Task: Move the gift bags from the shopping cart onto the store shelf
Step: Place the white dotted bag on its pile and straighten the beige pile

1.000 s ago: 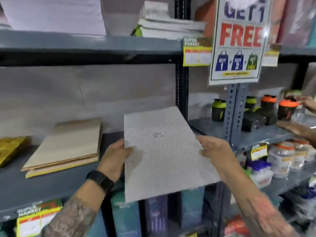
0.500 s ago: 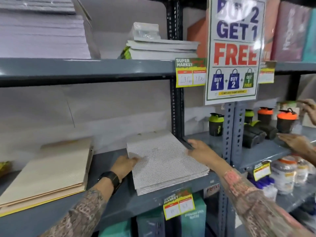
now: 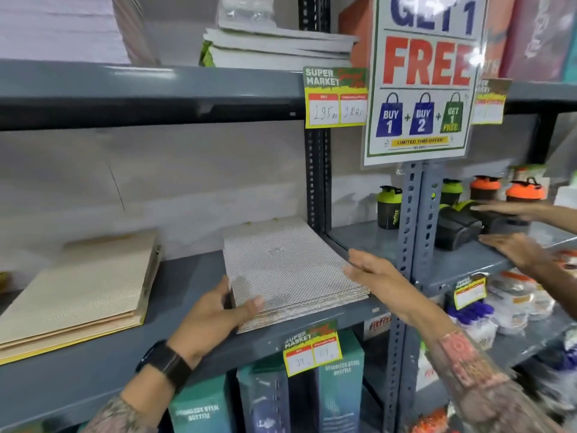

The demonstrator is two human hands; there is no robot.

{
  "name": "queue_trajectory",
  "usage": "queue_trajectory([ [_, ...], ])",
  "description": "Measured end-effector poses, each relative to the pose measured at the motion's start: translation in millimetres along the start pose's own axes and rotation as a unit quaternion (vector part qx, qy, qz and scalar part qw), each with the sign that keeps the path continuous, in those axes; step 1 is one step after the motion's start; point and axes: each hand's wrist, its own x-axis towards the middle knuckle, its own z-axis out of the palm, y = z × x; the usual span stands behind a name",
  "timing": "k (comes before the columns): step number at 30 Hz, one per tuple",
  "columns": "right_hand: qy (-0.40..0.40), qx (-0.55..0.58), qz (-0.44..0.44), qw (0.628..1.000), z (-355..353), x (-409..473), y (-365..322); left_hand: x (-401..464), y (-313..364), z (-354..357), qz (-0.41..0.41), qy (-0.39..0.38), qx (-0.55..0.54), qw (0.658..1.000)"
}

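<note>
A flat stack of white dotted gift bags (image 3: 287,267) lies on the grey shelf (image 3: 187,276), close to the upright post. My left hand (image 3: 215,317) rests against the stack's front left corner, thumb on top and fingers along its edge. My right hand (image 3: 374,276) presses flat against the stack's right edge, fingers straight. A second stack of beige gift bags (image 3: 78,295) lies further left on the same shelf. The shopping cart is out of view.
A "Buy 2 Get 1 Free" sign (image 3: 421,82) hangs on the post (image 3: 412,232). Another person's hands (image 3: 515,248) reach among shaker bottles (image 3: 388,207) on the right shelf. Paper stacks (image 3: 274,42) sit on the upper shelf, teal boxes (image 3: 340,379) below.
The dotted bags went from being held in the air to lying on the shelf. Both hands slid to the stack's sides, and the right hand flattened against its right edge.
</note>
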Motion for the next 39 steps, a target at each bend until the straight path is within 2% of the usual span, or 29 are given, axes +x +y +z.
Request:
queue_trajectory([
  [2,0.003,0.061,0.038,0.997,0.8,3.5,-3.4,8.8,1.4,-2.0,-0.028,0.0,-0.163,0.986],
  [3,0.001,0.064,0.049,0.997,1.2,6.0,-3.0,15.3,-0.1,-2.0,-0.043,-0.011,-0.206,0.977],
  [5,-0.003,0.052,0.057,0.997,1.0,10.2,-0.9,17.7,4.1,-2.5,-0.042,-0.017,-0.223,0.974],
  [8,0.005,0.02,0.045,0.999,4.1,6.7,-4.8,18.6,-0.1,-5.7,-0.057,0.013,-0.197,0.979],
  [10,0.021,-0.062,0.015,0.998,10.0,4.6,-12.0,11.3,-0.2,-11.5,-0.042,0.029,-0.177,0.983],
  [12,0.069,-0.208,-0.055,0.974,21.1,2.3,-23.4,-6.8,9.6,-18.2,-0.016,0.056,-0.117,0.991],
  [14,0.113,-0.317,-0.153,0.929,40.2,1.3,-36.3,-28.0,14.8,-34.3,0.041,0.106,-0.006,0.994],
  [16,0.099,-0.367,-0.236,0.895,69.0,1.4,-51.5,-47.5,17.7,-65.0,0.116,0.184,0.146,0.965],
  [18,0.061,-0.382,-0.293,0.874,113.1,2.2,-71.3,-68.7,12.4,-109.4,0.156,0.246,0.273,0.917],
  [20,0.038,-0.361,-0.323,0.874,159.6,0.6,-92.2,-83.2,5.1,-151.7,0.153,0.275,0.32,0.894],
  [22,-0.009,-0.31,-0.315,0.897,215.3,-1.7,-110.5,-97.1,-10.3,-198.9,0.079,0.277,0.347,0.893],
  [24,-0.058,-0.268,-0.266,0.924,269.8,-1.8,-121.5,-104.3,-38.6,-244.7,-0.035,0.232,0.373,0.898],
  [25,-0.077,-0.259,-0.235,0.934,292.1,0.9,-122.7,-103.2,-57.0,-264.4,-0.062,0.207,0.374,0.902],
  [28,-0.113,-0.207,-0.169,0.957,344.5,15.9,-119.1,-102.5,-93.9,-296.2,-0.063,0.166,0.317,0.931],
  [30,-0.092,-0.183,-0.118,0.972,363.7,25.2,-113.7,-100.5,-102.9,-297.8,-0.071,0.161,0.252,0.951],
  [32,-0.053,-0.16,-0.087,0.982,379.8,35.4,-104.2,-99.3,-103.7,-294.0,-0.078,0.193,0.2,0.957],
  [36,-0.009,-0.116,-0.085,0.99,389.2,47.0,-93.5,-95.1,-92.5,-286.0,-0.088,0.182,0.218,0.955],
  [37,0.001,-0.082,-0.093,0.992,389.9,44.9,-97.6,-95.0,-93.9,-291.1,-0.078,0.184,0.186,0.962],
  [39,-0.007,0.02,-0.068,0.997,386.9,42.3,-103.7,-94.1,-96.9,-300.9,-0.067,0.189,0.04,0.979],
])
